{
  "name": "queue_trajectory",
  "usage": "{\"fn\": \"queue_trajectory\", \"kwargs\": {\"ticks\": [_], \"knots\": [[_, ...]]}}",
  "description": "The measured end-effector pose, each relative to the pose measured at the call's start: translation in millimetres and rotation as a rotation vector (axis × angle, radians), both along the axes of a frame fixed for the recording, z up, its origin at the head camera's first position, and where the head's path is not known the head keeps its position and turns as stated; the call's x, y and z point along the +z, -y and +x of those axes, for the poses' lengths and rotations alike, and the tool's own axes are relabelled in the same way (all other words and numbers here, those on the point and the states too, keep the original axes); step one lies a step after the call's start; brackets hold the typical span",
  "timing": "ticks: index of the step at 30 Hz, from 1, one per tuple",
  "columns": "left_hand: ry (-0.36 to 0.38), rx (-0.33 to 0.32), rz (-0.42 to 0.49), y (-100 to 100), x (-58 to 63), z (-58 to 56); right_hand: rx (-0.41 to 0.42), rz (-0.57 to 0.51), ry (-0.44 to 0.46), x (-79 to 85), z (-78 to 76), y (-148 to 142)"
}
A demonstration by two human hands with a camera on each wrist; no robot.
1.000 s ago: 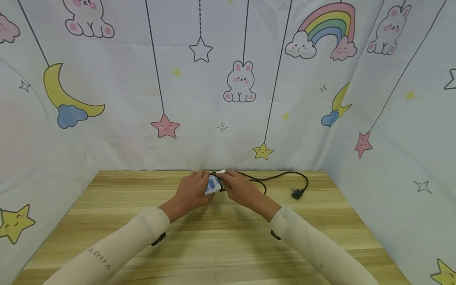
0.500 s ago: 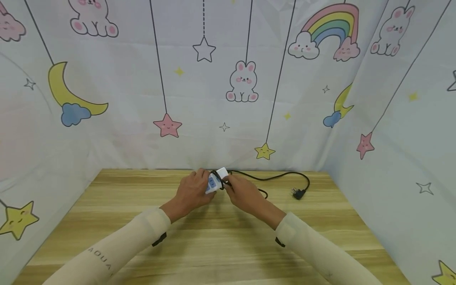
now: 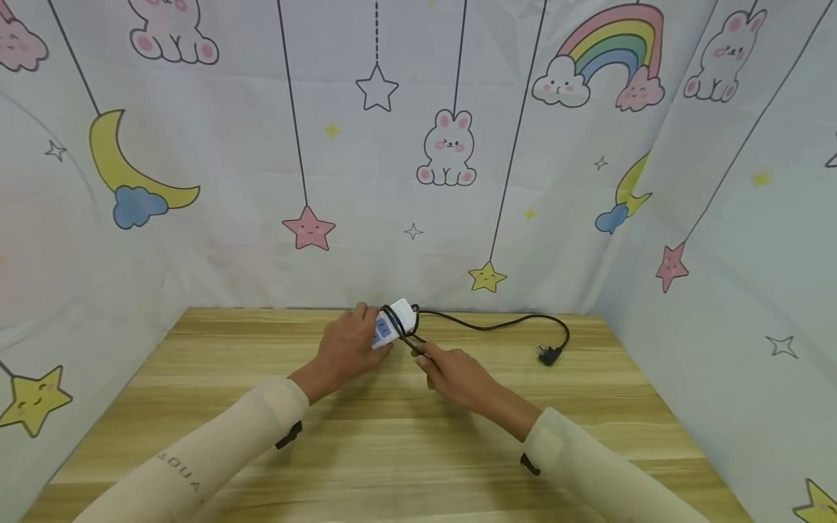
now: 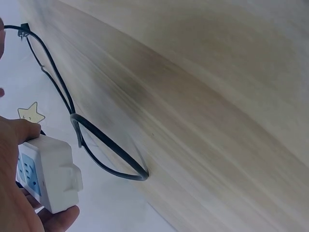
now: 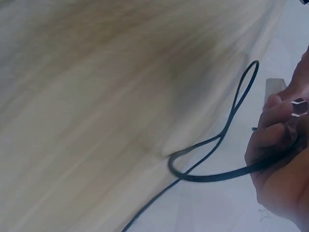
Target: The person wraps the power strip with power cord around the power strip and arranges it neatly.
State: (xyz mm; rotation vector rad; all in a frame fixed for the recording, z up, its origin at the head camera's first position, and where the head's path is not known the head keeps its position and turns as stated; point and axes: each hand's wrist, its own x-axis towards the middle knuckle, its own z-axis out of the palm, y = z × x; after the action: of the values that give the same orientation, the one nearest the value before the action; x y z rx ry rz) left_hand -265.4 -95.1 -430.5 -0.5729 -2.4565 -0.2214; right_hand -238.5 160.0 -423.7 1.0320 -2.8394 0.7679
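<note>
At the back of the table my left hand grips a white power strip with blue socket faces. The strip tilts up to the right, its far end sticking out past the fingers. A black cord wraps across the strip. Its strands run down to my right hand, which pinches them just right of the strip. In the left wrist view, thumb and fingers clasp the strip from both sides, and a cord loop hangs beside it. The right wrist view shows curled fingers around the cord.
The cord's black plug lies on the wood-grain table to the right, prongs pointing left. A white cloth printed with stars, rabbits and moons hangs behind the table's back edge and along both sides.
My right hand has drawn back from the strip, moving right and toward me, pulling cord strands away with it. More of the strip's white end shows. The left hand keeps its grip, shifting slightly left.
</note>
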Motion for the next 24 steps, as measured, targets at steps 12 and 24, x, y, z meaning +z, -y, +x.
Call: {"fn": "queue_trajectory", "kwargs": {"ticks": [12, 24], "knots": [[0.133, 0.058, 0.139, 8.8, 3.0, -2.4, 0.198, 0.089, 0.207, -22.8, -1.0, -21.4], [0.188, 0.055, 0.201, 12.7, 5.0, 0.6, 0.157, 0.199, 0.190, -23.7, -35.8, -16.3]]}}
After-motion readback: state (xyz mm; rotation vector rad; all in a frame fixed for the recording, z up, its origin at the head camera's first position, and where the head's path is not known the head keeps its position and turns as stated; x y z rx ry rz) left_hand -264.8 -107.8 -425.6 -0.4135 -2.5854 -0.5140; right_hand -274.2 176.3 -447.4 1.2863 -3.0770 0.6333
